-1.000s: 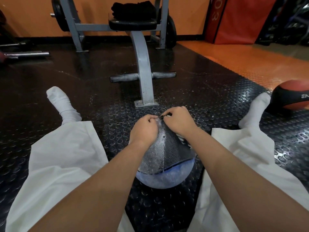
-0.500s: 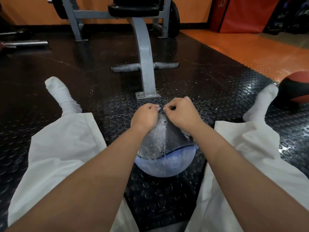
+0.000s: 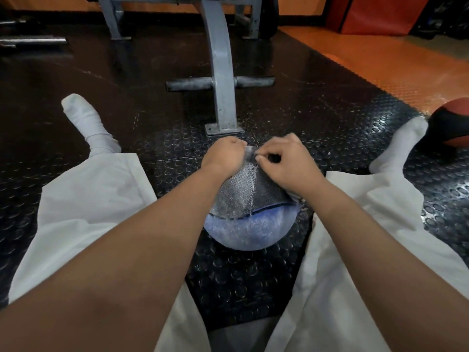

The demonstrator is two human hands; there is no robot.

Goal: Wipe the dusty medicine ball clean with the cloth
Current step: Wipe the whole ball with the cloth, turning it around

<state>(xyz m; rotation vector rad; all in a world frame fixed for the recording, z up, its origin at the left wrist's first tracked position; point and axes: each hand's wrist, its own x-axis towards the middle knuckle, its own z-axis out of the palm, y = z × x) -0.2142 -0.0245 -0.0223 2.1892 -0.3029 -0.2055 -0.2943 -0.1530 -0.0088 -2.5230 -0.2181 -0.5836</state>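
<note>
The medicine ball [image 3: 250,231] sits on the floor between my spread legs. Its lower part is blue with a pale dusty film and its upper panels are dark and greyed with dust. Both hands are on its top. My left hand [image 3: 224,154] is curled into a fist at the ball's far left crown. My right hand [image 3: 285,165] pinches a pale strip of cloth [image 3: 250,151] with thumb and forefinger, and the strip runs across to the left fist. More whitish cloth peeks out under the heel of my right hand. The rest of the cloth is hidden.
A grey weight bench post [image 3: 220,72] with a bolted foot plate stands just beyond the ball. A red and black ball [image 3: 454,125] lies by my right foot. A barbell [image 3: 30,41] lies at far left. Black studded matting meets orange flooring at right.
My hands have drawn slightly apart on top of the ball, showing the pale strip between them. The view has tipped downward, so the bench sits higher in frame.
</note>
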